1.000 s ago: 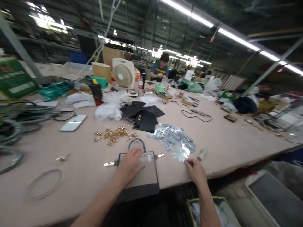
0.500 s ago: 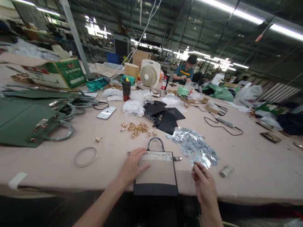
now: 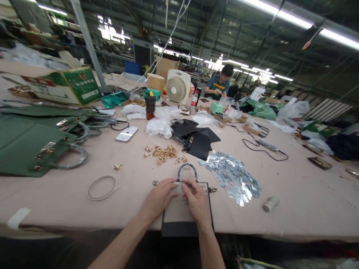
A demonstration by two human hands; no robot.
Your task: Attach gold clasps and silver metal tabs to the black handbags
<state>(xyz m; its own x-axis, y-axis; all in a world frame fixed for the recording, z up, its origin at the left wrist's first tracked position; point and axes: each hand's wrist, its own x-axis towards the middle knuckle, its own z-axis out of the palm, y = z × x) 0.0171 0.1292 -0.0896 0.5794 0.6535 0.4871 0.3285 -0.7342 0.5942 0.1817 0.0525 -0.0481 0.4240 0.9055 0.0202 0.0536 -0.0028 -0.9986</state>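
A small black handbag piece (image 3: 179,228) with a beige inner panel lies flat at the table's front edge. Its wrapped loop handle (image 3: 187,166) points away from me, and metal clasps stick out at both sides. My left hand (image 3: 162,195) rests on its upper left part, fingers stretched along the top edge and thumb on the panel. Beside it, my right hand (image 3: 195,200) is closed in a pinch at the panel's top middle; what its fingertips hold is hidden. Right of the bag spreads a pile of thin silver metal plates (image 3: 234,177).
Gold fittings (image 3: 165,153) lie beyond the bag, near black leather pieces (image 3: 198,140). Leftward are a tape roll (image 3: 102,188), a phone (image 3: 126,133) and green handbags (image 3: 25,144). A thread spool (image 3: 270,204) and a corded tool (image 3: 267,145) are rightward. A co-worker (image 3: 218,84) sits across.
My right hand has moved left from beside the metal plates onto the panel's top middle. My left hand's fingers have shifted slightly along the top edge.
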